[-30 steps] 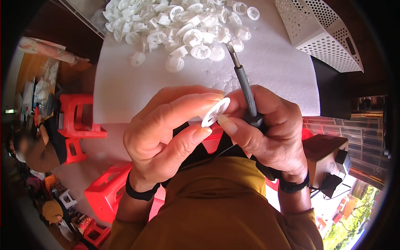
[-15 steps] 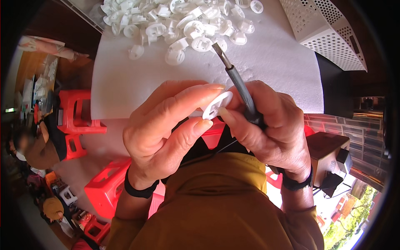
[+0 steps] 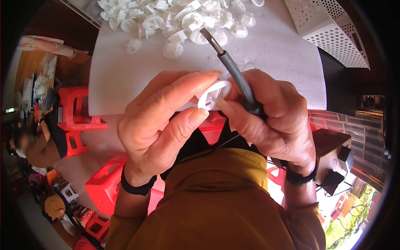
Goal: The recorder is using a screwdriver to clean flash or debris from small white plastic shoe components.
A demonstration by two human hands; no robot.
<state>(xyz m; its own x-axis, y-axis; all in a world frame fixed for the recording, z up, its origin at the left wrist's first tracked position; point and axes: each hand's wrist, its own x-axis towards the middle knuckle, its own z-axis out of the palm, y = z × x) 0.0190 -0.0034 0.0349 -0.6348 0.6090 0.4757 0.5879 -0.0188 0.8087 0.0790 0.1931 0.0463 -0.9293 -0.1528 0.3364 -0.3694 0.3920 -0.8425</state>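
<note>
A small round white plastic part [image 3: 215, 94] with a raised rim and slots is tilted between my hands above the table's near edge. My left hand [image 3: 162, 118] pinches its left side between thumb and fingertips. My right hand [image 3: 273, 114] grips a flat-bladed screwdriver [image 3: 235, 73]; its dark handle is mostly hidden in the fingers. The right thumb tip also presses on the white part. The screwdriver's metal tip points up and left, away from the part, toward a heap of similar white plastic parts [image 3: 175, 21] on the table.
A pale sheet covers the table [image 3: 125, 87]. At the far right stands a perforated white basket [image 3: 333, 46]. Red stools [image 3: 104, 183] stand on the floor at left, and a dark-topped box [image 3: 331, 146] is at right. Other people [image 3: 43, 146] sit at far left.
Both hands have moved slightly up and left with the white part, which is turned so that more of its inner face shows. The screwdriver has shifted up and left with the right hand.
</note>
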